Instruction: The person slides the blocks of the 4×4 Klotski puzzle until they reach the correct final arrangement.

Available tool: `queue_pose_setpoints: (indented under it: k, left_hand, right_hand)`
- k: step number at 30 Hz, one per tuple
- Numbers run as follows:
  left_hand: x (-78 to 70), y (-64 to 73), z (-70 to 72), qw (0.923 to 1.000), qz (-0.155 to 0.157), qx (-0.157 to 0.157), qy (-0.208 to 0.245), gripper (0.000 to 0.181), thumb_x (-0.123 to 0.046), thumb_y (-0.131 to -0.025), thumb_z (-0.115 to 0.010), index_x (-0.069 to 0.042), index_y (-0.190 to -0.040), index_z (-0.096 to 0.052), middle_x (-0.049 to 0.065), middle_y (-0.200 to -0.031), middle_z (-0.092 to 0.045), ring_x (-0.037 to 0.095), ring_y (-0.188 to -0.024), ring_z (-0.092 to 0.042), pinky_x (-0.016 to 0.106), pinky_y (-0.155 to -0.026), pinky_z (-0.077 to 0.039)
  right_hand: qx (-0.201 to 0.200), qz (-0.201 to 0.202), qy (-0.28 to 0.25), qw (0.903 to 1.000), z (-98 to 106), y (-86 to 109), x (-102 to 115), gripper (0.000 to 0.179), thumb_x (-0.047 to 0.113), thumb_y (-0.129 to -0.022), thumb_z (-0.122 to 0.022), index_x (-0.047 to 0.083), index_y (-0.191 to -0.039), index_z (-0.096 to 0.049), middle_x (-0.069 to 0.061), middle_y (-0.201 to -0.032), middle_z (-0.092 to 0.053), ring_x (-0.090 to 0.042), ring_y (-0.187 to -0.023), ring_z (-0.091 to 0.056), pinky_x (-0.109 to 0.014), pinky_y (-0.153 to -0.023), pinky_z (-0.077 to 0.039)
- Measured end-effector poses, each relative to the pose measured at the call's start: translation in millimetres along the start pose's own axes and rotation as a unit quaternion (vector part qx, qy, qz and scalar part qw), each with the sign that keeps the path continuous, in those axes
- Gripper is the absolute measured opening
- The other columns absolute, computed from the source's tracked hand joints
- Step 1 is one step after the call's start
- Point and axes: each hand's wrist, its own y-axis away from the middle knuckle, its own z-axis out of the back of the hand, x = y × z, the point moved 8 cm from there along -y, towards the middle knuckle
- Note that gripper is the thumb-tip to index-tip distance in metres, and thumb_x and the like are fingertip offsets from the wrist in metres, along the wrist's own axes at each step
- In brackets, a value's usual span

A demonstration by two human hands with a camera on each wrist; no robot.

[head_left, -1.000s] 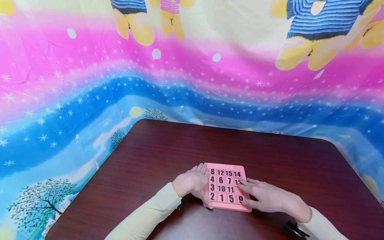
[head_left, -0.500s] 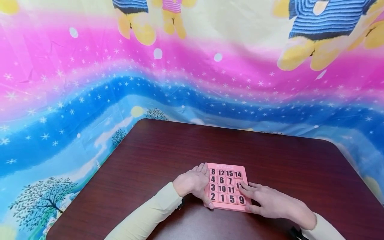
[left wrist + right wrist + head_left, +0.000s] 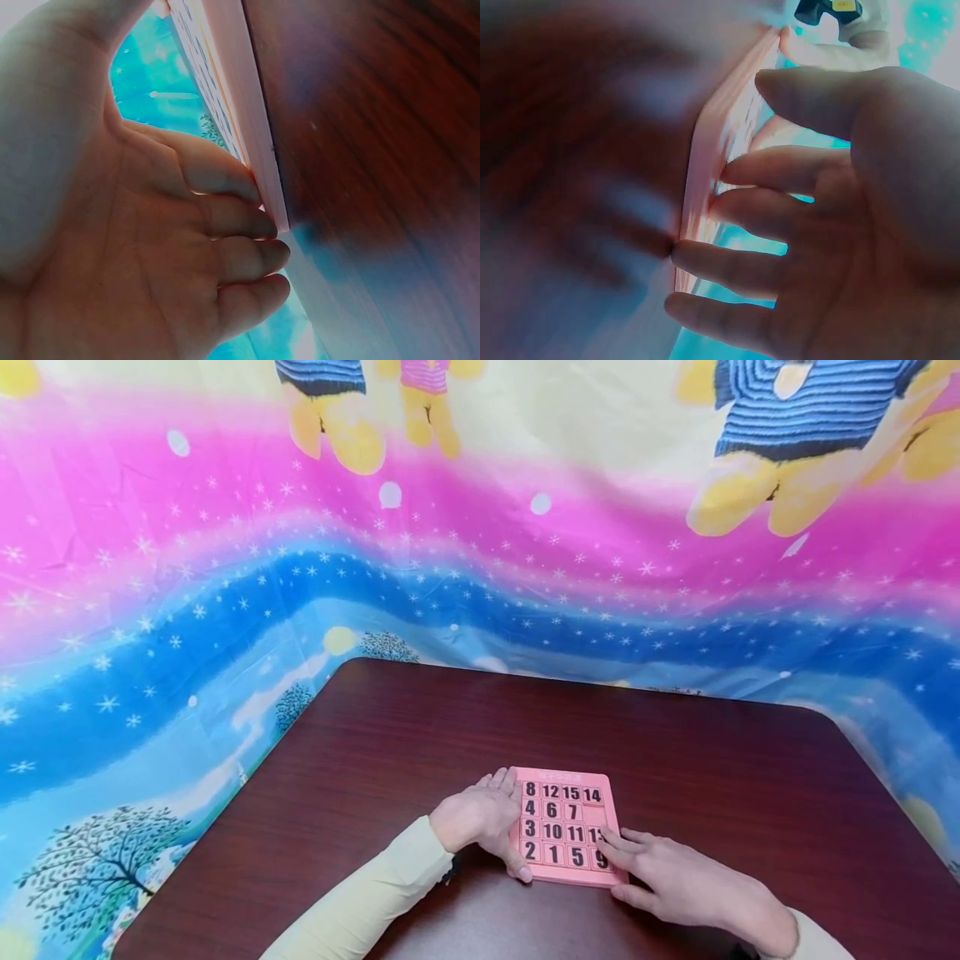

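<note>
A pink number slide puzzle (image 3: 564, 821) lies flat on the table, its tiles printed with black numbers. Along its left side rests my left hand (image 3: 483, 817), fingers straight and thumb at the near left corner; the left wrist view has those fingertips against the puzzle's edge (image 3: 259, 127). From the right, fingertips of my right hand (image 3: 671, 872) touch the 13 tile (image 3: 594, 834) in the third row and partly cover it. That hand's thumb is by the near right corner. The vacant slot (image 3: 594, 814) is now at the right end of the second row.
A dark red-brown wooden table (image 3: 450, 727) with rounded far corners carries the puzzle. Behind it and to the left hangs a printed cloth (image 3: 480, 585) in pink, blue and cream, with snowflakes, trees and bears.
The 13 tile has slid from the second row down into the third row, under my right fingers, and the right hand came slightly nearer with it. My left hand has stayed in place.
</note>
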Motion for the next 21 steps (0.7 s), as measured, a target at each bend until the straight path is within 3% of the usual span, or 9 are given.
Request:
queue_pose_setpoints:
  k: [7,14,21]
  left_hand:
    - [1.2,0.6,-1.0,1.0000,-0.006,-0.003,-0.002,0.134,-0.082,-0.058,-0.072,-0.002,-0.155,-0.025,0.017,-0.164,-0.016,0.027,-0.153,-0.018,0.035,-0.125,-0.021]
    - [-0.2,-0.5,-0.9,1.0000,-0.006,-0.002,0.001,0.134,-0.082,-0.058,-0.072,-0.002,-0.155,-0.025,0.017,-0.164,-0.016,0.027,-0.153,-0.018,0.035,-0.125,-0.021]
    - [-1.6,-1.7,-1.3,1.0000,-0.004,0.000,0.001,0.135,-0.082,-0.058,-0.072,-0.003,-0.155,-0.023,0.016,-0.164,-0.015,0.027,-0.153,-0.017,0.035,-0.125,-0.020]
  right_hand:
    - [0.064,-0.031,-0.055,0.9959,7,-12.3,-6,0.062,0.055,-0.094,-0.055,0.017,-0.143,-0.053,-0.005,-0.151,-0.049,-0.034,-0.137,-0.046,-0.057,-0.103,-0.046]
    - [0.083,-0.075,-0.080,0.9906,12,-28.4,-24,0.062,0.049,-0.094,-0.060,0.014,-0.143,-0.052,-0.009,-0.153,-0.045,-0.034,-0.139,-0.044,-0.056,-0.108,-0.042]
    - [0.077,-0.068,-0.080,0.9915,14,-40.7,-33,0.062,0.047,-0.095,-0.059,0.010,-0.144,-0.051,-0.014,-0.154,-0.043,-0.034,-0.140,-0.043,-0.055,-0.111,-0.040]
